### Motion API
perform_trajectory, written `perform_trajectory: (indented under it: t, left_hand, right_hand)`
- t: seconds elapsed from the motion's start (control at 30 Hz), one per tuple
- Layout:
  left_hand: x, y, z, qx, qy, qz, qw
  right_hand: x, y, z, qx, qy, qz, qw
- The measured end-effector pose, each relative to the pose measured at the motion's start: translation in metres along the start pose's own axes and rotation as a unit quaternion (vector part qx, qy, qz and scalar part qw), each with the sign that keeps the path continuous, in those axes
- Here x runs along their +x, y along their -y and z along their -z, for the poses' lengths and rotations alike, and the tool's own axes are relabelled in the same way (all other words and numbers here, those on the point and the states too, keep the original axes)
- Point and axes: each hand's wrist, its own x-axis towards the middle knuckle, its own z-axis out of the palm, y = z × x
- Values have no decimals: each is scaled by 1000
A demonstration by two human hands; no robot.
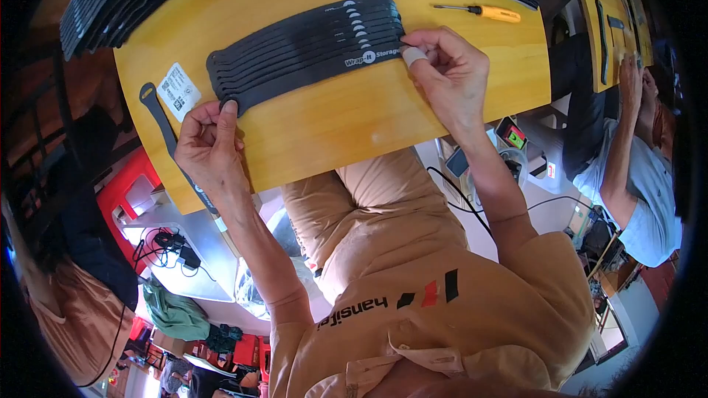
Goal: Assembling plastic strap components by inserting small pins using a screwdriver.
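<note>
A fan of overlapping black straps (295,40) lies on a yellow table (332,121). Fingers of the left hand (210,149) pinch the nearest strap (295,79) at the fan's eight o'clock; the right hand's (453,77) fingers pinch its other end at three. Around eight o'clock, farther out, are a white label (178,91) and a loose strap (156,115).

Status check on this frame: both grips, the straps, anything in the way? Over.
Left grip, right grip: at opposite ends of nearest black strap. Strap stack fanned on yellow table. Loose strap passes under left grip; screwdriver lies apart.
</note>
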Motion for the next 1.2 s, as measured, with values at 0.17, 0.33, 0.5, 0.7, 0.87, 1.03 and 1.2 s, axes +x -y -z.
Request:
perform_trajectory:
  t: [0.17,0.33,0.5,0.7,0.87,1.03,1.2]
  left_hand:
    - [-1,-2,-2,32,-21,2,999]
    - [0,1,-3,37,-15,-11,999]
    - [1,7,-3,26,-1,-36,999]
    - [3,10,-1,53,-5,-103,993]
    - [5,14,-1,5,16,-100,995]
    - [3,2,7,-12,32,-65,997]
    - [-11,2,45,-12,-40,-139,989]
  right_hand:
    - [0,2,-2,-28,-11,14,999]
    - [-1,5,-3,-51,-12,41,998]
    - [1,5,-4,-67,-30,87,994]
    - [3,2,-5,-69,-50,128,988]
    - [3,4,-4,-92,-50,129,986]
    - [6,4,4,50,-12,56,997]
    - [-2,2,18,267,3,-6,964]
